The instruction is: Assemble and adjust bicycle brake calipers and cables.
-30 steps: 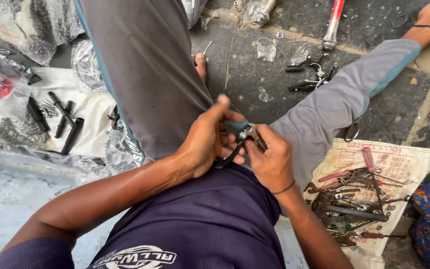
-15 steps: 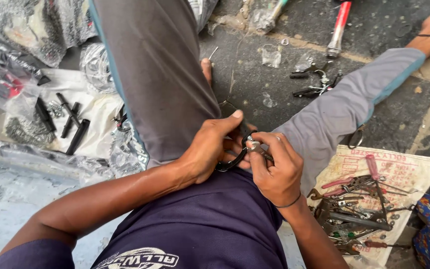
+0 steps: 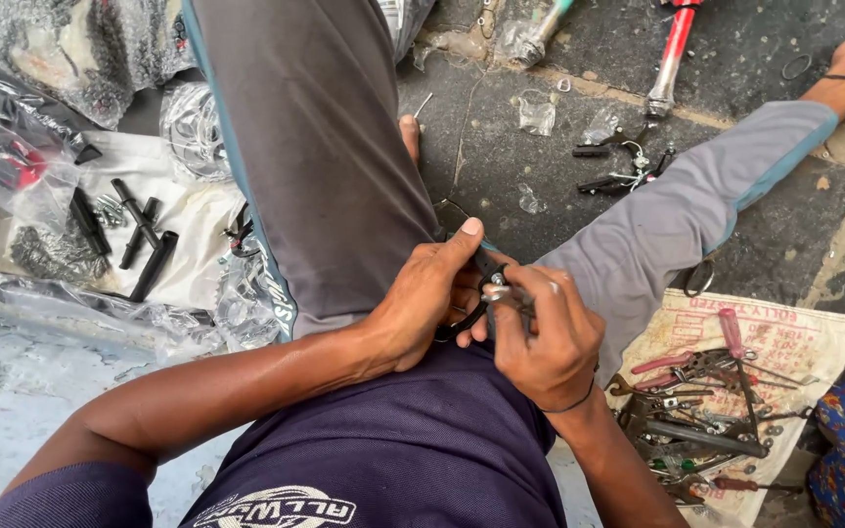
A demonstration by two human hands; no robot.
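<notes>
The part (image 3: 486, 286) sits between both hands, in the gap between the person's raised left knee and outstretched right leg, just above the lap. It is a small dark piece with a bright metal fitting at its middle; most of it is hidden by fingers, so its exact form cannot be told.

Left hand (image 3: 421, 303): closed on the part from the left side, thumb pressed along its upper end, fingers curled beneath.

Right hand (image 3: 545, 337): closed on the part from the right and slightly below, fingers wrapped over the bright fitting. A thin black band sits on this wrist.

The two hands are together, touching at the fingertips, both clamped on the same part. Neither is clearly nearer; the part lies midway between them.

Long axis: as far as the visible dark portion shows, it runs diagonally, upper end toward the left thumb, lower end curving down under the left palm.

Surroundings on the floor:
- A printed sack (image 3: 814, 342) at the right, carrying a heap of tools (image 3: 701, 411), near the right forearm.
- Black rods (image 3: 144, 240) on white sheeting at the left, well apart from the hands.
- A red-handled tool (image 3: 672, 54) and loose pliers (image 3: 623, 166) beyond the right leg.
</notes>
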